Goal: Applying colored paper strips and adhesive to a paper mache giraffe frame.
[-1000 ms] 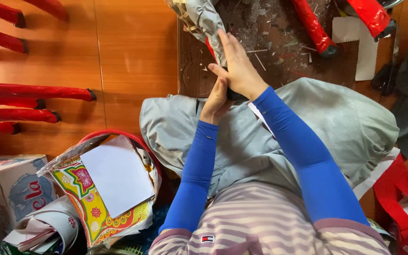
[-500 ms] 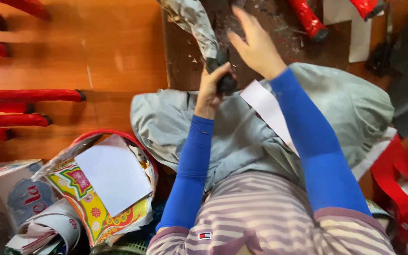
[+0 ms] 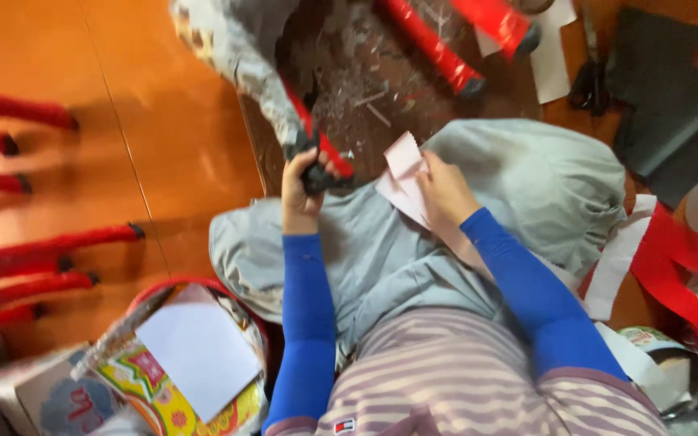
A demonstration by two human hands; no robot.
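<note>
my left hand is clenched around the black end of a red paper-wrapped stick, far over my grey lap. my right hand pinches a thin pale pink paper sheet (light, floppy, probably tears easily), best held by its edge.

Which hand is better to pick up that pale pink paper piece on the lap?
Probably the right hand. It already rests on the paper, which lies on the grey cloth. The left hand is busy, closed around the black end of a red stick.
</note>
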